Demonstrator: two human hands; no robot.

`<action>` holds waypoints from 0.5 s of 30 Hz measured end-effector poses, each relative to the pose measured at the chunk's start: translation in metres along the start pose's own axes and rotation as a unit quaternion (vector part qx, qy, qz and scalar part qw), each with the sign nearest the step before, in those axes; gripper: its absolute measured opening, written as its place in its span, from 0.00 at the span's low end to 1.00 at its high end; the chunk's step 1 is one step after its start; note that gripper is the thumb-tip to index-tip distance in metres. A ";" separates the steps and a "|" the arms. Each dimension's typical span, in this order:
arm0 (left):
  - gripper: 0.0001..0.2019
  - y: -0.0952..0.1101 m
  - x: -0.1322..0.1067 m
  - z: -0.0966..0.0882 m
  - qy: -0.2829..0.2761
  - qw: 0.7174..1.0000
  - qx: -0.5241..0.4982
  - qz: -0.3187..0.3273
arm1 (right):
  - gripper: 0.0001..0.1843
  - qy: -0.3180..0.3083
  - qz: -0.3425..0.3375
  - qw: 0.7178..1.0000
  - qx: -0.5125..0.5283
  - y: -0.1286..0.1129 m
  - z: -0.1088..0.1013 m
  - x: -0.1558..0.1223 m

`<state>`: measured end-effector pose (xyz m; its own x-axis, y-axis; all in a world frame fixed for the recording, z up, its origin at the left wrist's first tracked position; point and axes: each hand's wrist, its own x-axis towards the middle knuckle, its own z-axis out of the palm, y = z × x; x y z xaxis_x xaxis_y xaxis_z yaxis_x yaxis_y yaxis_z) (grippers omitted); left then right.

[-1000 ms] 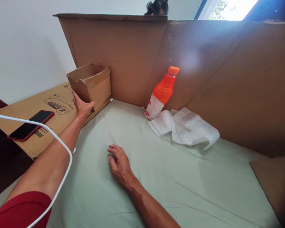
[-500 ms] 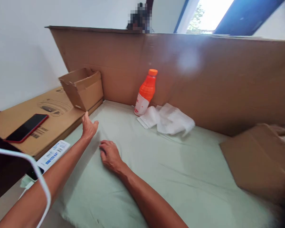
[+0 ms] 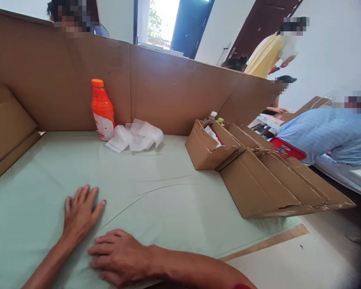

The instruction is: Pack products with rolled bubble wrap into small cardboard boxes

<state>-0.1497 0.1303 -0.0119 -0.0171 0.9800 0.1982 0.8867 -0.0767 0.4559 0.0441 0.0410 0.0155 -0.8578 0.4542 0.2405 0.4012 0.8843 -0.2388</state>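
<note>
My left hand (image 3: 81, 212) lies on the pale green cloth (image 3: 180, 208), fingers spread and nothing in it. Close beside it, nearer to me, my right hand (image 3: 123, 257) rests palm down on the same cloth. Its fingers are slightly bent and a little apart, and I see nothing held in them. Beyond both hands an orange bottle (image 3: 102, 110) with an orange cap and a white label stands by the cardboard wall. A crumpled piece of white bubble wrap (image 3: 144, 136) lies at the foot of the bottle, to its right.
A tall cardboard panel (image 3: 165, 88) bounds the far side. Open cardboard boxes (image 3: 258, 184) stand at the right, one with small bottles and packets inside. Another cardboard box (image 3: 9, 124) is at the left edge. Several people sit or stand beyond, one in a blue shirt (image 3: 321, 132).
My view has swung to the right, bringing the right-hand boxes and other people into sight. My left hand has come away from the left-side box and down onto the cloth, fingers spread.
</note>
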 end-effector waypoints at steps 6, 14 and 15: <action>0.28 0.070 -0.088 0.036 -0.043 0.962 0.009 0.270 | 0.13 0.213 0.263 0.939 -0.068 0.102 -0.112 -0.096; 0.34 0.123 -0.166 0.125 -0.122 0.861 -0.169 0.464 | 0.21 0.223 0.587 0.737 -0.249 0.243 -0.270 -0.133; 0.31 0.123 -0.164 0.125 -0.181 0.853 -0.195 0.450 | 0.18 0.205 0.597 0.739 -0.237 0.250 -0.274 -0.134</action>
<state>0.0200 -0.0174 -0.0966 0.7953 0.4790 0.3717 0.2438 -0.8140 0.5273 0.3476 0.2303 0.1814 0.3282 0.8495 0.4131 0.9439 -0.2778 -0.1786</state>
